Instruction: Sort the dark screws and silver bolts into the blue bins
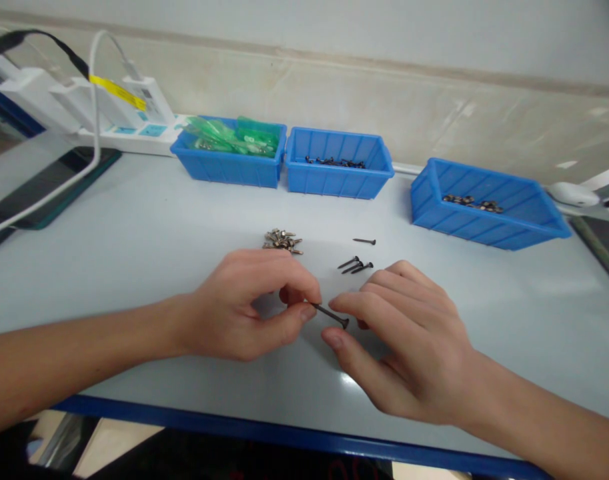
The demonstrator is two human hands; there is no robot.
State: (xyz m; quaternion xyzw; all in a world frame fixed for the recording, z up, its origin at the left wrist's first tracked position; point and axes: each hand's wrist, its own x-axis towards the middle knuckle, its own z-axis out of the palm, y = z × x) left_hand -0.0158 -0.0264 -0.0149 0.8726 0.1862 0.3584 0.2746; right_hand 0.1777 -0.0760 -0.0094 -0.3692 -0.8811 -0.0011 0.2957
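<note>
A dark screw (pixel 333 315) is pinched at its tip end between the thumb and forefinger of my left hand (pixel 257 303), its flat head pointing right. My right hand (pixel 404 340) is beside that head, thumb and forefinger apart with the screw's head near the gap between them. Beyond my hands, several dark screws (pixel 355 265) lie close together on the table, and a single dark screw (pixel 364 241) lies a little farther back. A pile of small metallic screws (pixel 283 241) sits just behind my left hand, partly covered by it.
Along the wall stand a blue bin (pixel 229 167) with green bags, a blue bin (pixel 339 182) with dark screws and a blue bin (pixel 484 227) with small metal parts. At the left are a power strip (pixel 134 141), a white cable (pixel 95 100) and a dark phone (pixel 54 187).
</note>
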